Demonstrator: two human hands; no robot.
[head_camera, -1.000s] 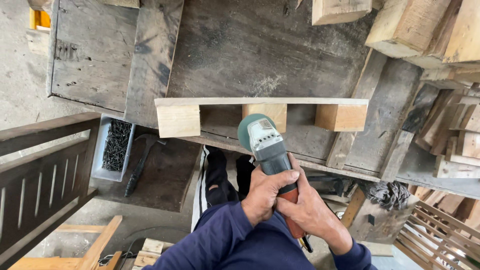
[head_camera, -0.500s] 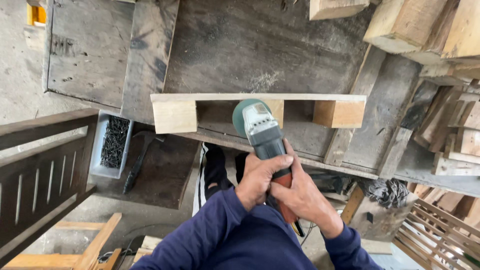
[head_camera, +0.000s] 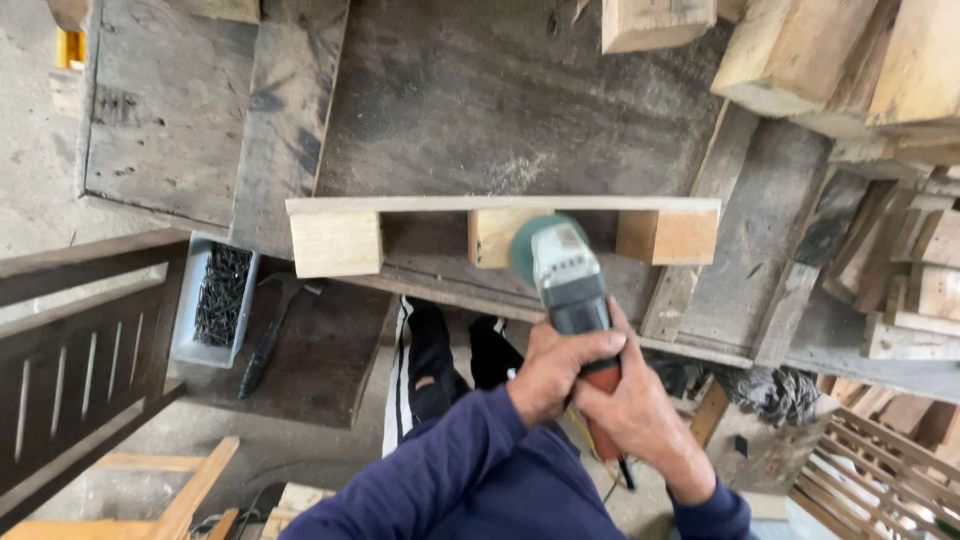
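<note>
Your left hand (head_camera: 555, 372) and right hand (head_camera: 635, 415) both grip the grinder (head_camera: 568, 290), its disc against the wooden frame's (head_camera: 500, 205) middle block (head_camera: 492, 236).

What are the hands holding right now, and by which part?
Both hands grip an angle grinder by its body: the left hand wraps the dark barrel, the right hand holds the orange rear handle.
</note>
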